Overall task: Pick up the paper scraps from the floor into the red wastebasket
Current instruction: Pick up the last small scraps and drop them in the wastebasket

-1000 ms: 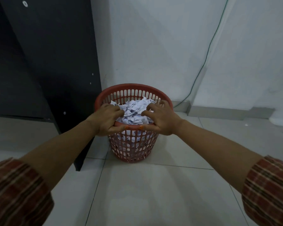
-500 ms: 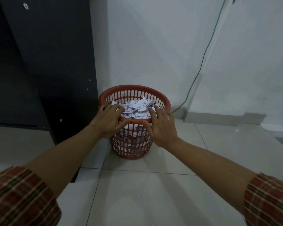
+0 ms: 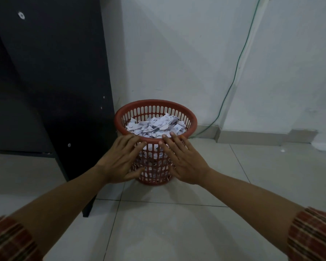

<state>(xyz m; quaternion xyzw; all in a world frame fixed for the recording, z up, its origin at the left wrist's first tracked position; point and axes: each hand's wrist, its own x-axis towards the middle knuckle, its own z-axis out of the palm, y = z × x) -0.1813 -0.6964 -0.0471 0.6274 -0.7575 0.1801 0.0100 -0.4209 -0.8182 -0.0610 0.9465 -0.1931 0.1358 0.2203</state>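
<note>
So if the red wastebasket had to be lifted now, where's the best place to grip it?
Probably by the rolled rim, one hand at each side, fingers hooked over it from above. The wastebasket stands upright and tapers downward, so the slotted wall would slip. The left hand and right hand are open at its near side.

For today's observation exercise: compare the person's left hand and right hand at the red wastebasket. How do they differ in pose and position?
1. The left hand lies in front of the red wastebasket's left side; the right hand in front of its right side.
2. The left hand's fingers point up and right; the right hand's point up and left.

Shared: both are open with fingers straight, holding nothing, fingertips near the rim below the paper scraps.
</note>
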